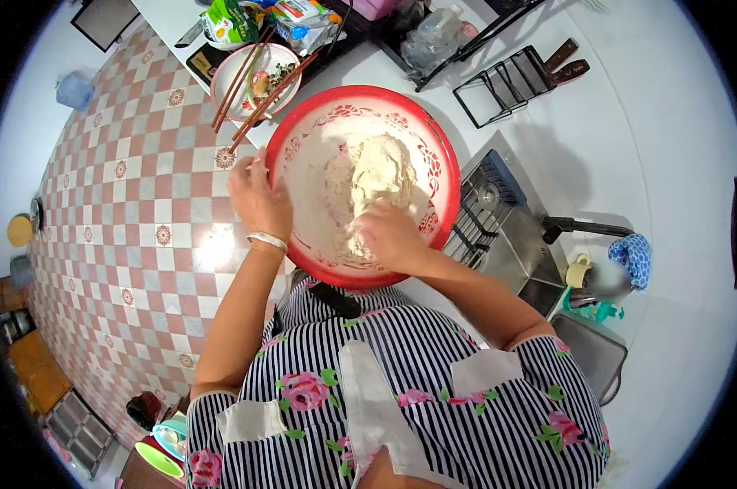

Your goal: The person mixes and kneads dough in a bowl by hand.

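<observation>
A large white enamel basin (303, 204) with a red rim and red flower patterns stands in front of me. In it lies a lumpy pale mass of dough (382, 171), with loose flour (315, 171) around it. My left hand (260, 198) is at the basin's left rim, its fingers closed round the edge and slightly blurred. Inside the basin, my right hand (391, 238) presses into the near end of the dough with curled fingers, smeared by motion. The fingertips of this hand are partly hidden.
Behind the basin, a plate (285, 59) holds food scraps, with chopsticks (242, 77) across it. Food packets (230, 22) lie beyond. To the right are a gas stove (487, 200) and a knife rack (503, 85) with knives. A tiled floor (140, 212) spreads to the left.
</observation>
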A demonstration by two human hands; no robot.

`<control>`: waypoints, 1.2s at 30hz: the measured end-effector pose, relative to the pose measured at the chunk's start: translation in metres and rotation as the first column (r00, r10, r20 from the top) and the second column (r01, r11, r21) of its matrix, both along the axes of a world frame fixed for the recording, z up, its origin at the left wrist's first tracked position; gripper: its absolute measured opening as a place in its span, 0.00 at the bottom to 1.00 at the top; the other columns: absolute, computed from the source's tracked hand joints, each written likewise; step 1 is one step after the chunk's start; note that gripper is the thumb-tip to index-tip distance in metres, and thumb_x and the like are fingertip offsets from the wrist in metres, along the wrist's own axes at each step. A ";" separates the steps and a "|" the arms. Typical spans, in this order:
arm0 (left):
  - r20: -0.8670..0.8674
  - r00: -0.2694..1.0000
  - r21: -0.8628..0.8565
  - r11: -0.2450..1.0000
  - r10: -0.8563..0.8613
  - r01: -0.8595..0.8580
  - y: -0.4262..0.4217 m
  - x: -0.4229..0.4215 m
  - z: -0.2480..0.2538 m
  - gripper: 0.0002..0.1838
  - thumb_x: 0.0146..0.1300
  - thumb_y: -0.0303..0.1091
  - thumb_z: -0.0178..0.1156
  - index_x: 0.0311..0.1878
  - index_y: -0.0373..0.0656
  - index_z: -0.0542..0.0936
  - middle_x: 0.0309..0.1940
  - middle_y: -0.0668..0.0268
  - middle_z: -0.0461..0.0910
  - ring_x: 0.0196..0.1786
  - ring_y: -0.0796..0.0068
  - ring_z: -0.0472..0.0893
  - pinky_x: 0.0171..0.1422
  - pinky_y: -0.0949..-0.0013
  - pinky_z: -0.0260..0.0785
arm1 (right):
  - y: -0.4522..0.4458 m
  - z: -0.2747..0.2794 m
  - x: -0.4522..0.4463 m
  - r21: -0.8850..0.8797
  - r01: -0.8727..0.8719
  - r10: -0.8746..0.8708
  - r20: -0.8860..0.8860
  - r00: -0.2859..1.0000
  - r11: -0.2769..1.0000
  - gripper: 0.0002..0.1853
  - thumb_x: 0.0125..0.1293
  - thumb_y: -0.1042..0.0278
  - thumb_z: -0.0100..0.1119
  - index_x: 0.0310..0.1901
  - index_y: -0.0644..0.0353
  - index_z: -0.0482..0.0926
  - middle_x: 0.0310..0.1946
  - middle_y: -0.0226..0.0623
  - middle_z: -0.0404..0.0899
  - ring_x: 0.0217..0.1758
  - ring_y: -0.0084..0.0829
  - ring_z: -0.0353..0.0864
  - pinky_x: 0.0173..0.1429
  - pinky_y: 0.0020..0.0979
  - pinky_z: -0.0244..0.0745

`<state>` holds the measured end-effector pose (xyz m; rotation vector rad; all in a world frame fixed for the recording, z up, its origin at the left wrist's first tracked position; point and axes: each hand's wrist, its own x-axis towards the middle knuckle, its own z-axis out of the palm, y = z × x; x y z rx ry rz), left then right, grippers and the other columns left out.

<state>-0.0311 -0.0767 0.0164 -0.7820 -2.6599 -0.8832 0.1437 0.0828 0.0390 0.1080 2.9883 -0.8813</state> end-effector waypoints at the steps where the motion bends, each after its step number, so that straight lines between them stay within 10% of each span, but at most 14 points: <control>1: -0.083 0.995 0.018 0.998 -0.052 0.054 0.009 0.006 0.007 0.29 0.54 0.26 0.66 0.61 0.37 0.72 0.49 0.49 0.75 0.47 0.50 0.76 0.56 0.56 0.68 | 0.010 0.010 0.002 -0.122 0.079 -0.082 -0.022 0.996 0.989 0.08 0.56 0.71 0.56 0.37 0.64 0.77 0.35 0.47 0.75 0.43 0.49 0.76 0.49 0.44 0.71; 2: -0.164 0.981 0.033 0.993 -0.104 0.111 0.020 0.014 0.012 0.29 0.54 0.27 0.66 0.61 0.36 0.72 0.49 0.49 0.74 0.46 0.49 0.76 0.56 0.56 0.67 | 0.017 0.006 0.008 -0.147 0.171 -0.181 -0.056 0.982 0.974 0.08 0.57 0.72 0.56 0.37 0.64 0.77 0.36 0.49 0.76 0.44 0.49 0.76 0.50 0.44 0.70; 4: 0.508 0.815 0.164 0.960 -0.279 0.227 0.048 0.041 0.009 0.33 0.56 0.37 0.68 0.63 0.36 0.69 0.49 0.46 0.73 0.56 0.46 0.73 0.61 0.56 0.67 | 0.029 -0.007 0.019 -0.199 0.344 -0.371 -0.119 0.921 0.917 0.08 0.60 0.73 0.55 0.39 0.66 0.76 0.38 0.51 0.76 0.46 0.51 0.76 0.52 0.45 0.70; 9: 0.743 0.669 -0.125 0.976 -0.027 0.177 0.098 0.088 -0.028 0.41 0.52 0.51 0.70 0.58 0.26 0.67 0.48 0.42 0.74 0.56 0.48 0.74 0.62 0.57 0.68 | 0.049 -0.022 0.031 -0.215 0.507 -0.536 -0.108 0.838 0.835 0.10 0.62 0.73 0.54 0.43 0.68 0.74 0.40 0.55 0.76 0.47 0.54 0.75 0.54 0.45 0.70; 20: 0.772 0.612 -0.036 0.950 -0.171 0.310 0.103 0.027 0.026 0.48 0.34 0.50 0.80 0.57 0.30 0.72 0.50 0.47 0.80 0.53 0.57 0.81 0.58 0.63 0.72 | 0.073 -0.032 0.026 -0.220 0.511 -0.543 -0.126 0.830 0.831 0.13 0.61 0.74 0.54 0.48 0.69 0.74 0.50 0.58 0.73 0.60 0.57 0.66 0.63 0.47 0.64; 28: 0.444 0.896 -0.446 0.861 -0.024 0.244 0.070 -0.013 0.022 0.41 0.44 0.45 0.75 0.60 0.37 0.69 0.59 0.50 0.73 0.59 0.55 0.77 0.61 0.58 0.72 | 0.091 -0.082 -0.080 0.333 -0.053 0.084 -0.078 0.993 0.942 0.18 0.59 0.70 0.55 0.53 0.55 0.75 0.56 0.41 0.74 0.61 0.47 0.70 0.65 0.41 0.65; 36: 0.658 0.751 -0.366 0.898 0.063 0.245 0.067 -0.013 0.007 0.40 0.50 0.44 0.71 0.63 0.39 0.63 0.59 0.47 0.73 0.58 0.51 0.77 0.62 0.56 0.70 | 0.075 -0.071 -0.038 0.368 0.105 -0.194 0.215 0.957 0.924 0.14 0.63 0.66 0.54 0.50 0.57 0.75 0.52 0.49 0.73 0.58 0.46 0.73 0.61 0.43 0.70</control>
